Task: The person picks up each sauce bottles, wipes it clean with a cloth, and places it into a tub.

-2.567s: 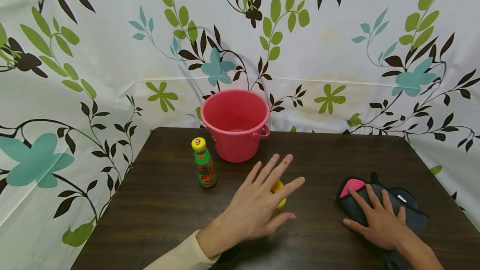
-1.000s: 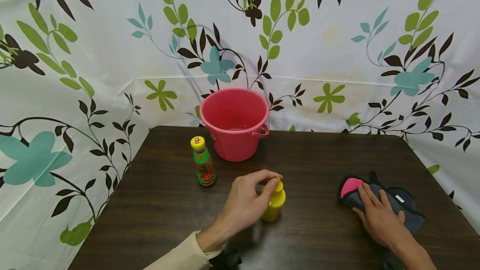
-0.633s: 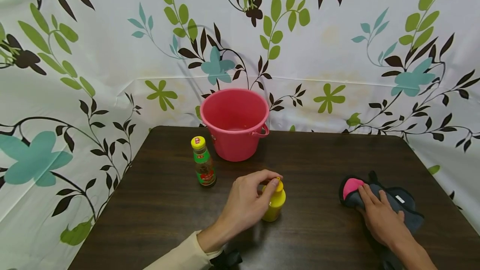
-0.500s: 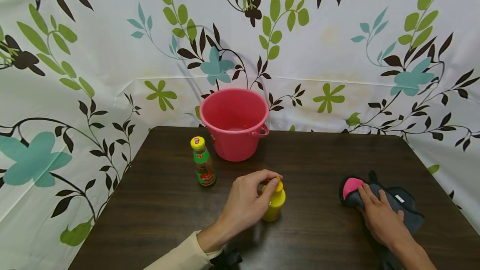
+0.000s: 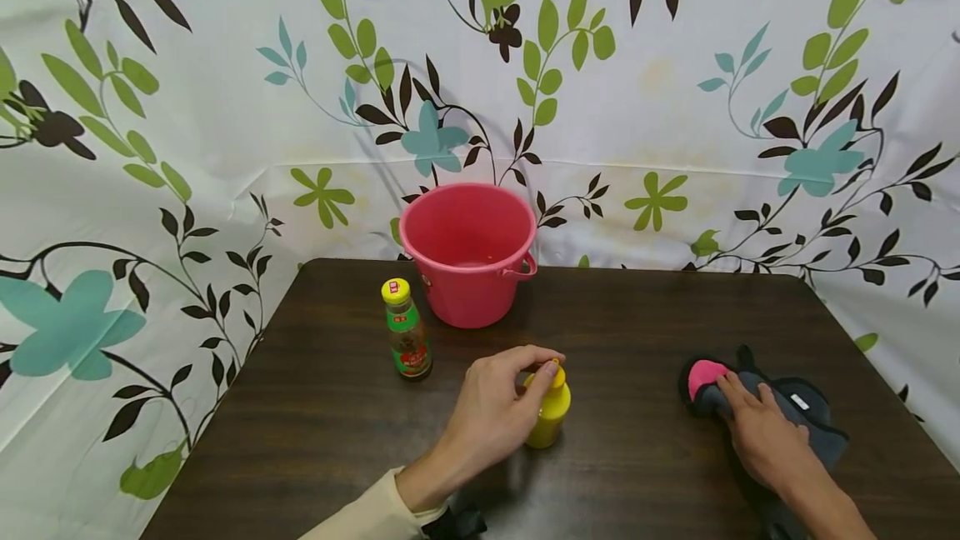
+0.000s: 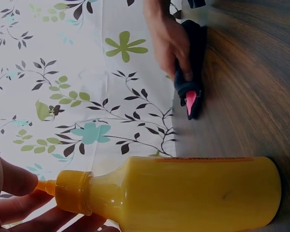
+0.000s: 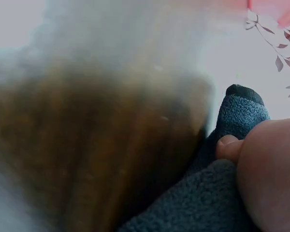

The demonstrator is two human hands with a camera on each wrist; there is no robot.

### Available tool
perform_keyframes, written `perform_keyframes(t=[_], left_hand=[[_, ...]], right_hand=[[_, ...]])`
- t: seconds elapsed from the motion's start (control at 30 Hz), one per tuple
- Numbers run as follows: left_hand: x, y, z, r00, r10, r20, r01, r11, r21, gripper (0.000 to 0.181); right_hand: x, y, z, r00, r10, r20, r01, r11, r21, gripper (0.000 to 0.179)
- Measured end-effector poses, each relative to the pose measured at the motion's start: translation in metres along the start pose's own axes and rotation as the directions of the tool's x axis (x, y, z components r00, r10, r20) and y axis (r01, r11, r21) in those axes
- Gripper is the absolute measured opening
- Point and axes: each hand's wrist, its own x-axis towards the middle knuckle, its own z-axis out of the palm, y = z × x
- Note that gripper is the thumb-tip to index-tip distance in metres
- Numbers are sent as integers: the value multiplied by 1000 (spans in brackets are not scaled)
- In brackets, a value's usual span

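In the head view, my left hand pinches the nozzle of an upright yellow squeeze bottle standing on the table. The left wrist view shows thumb and fingers at the tip of that bottle, above its cap. Over to the right, my right hand grips a folded grey fleecy cloth with black edging and a pink patch. Its thumb presses into the fleece in the right wrist view; the other fingers are mostly hidden there.
A pink bucket with a handle stands at the back of the dark wooden table. Left of it is a glass sauce bottle with a yellow cap. A leaf-patterned curtain hangs behind.
My left hand has gone from spread fingers above the yellow bottle to pinching its nozzle. My right hand's spread fingers have drawn together and taken hold of the cloth.
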Motion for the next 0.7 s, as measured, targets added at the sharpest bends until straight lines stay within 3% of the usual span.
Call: perform_keyframes(t=[0.17, 0.33, 0.47, 0.53, 0.6, 0.63, 0.7], left_hand=[[0, 0, 0, 1000, 2, -4, -2, 1000, -1, 22], [-1, 0, 0, 1000, -22, 8, 22, 1000, -19, 22], [-1, 0, 0, 999, -29, 18, 30, 999, -32, 23], [-1, 0, 0, 999, -29, 20, 30, 999, -38, 23], [-1, 0, -1, 999, -28, 19, 29, 999, -46, 23], [-1, -1, -1, 1000, -26, 17, 27, 998, -50, 23], [-1, -1, -1, 1000, -21, 12, 22, 998, -60, 22]], right_hand=[[1, 3, -10, 999, -10, -42, 12, 999, 51, 58], [-3, 2, -26, 995, 44, -87, -30, 987, 156, 62], [-7, -4, -39, 979, 136, -155, -80, 943, 323, 60], [-9, -8, -44, 966, 193, -174, -98, 891, 444, 60], [-11, -12, -47, 954, 239, -183, -89, 803, 589, 61], [-12, -13, -48, 952, 247, -179, -64, 736, 674, 63], [-13, -16, -49, 959, 234, -162, 5, 554, 833, 67]])
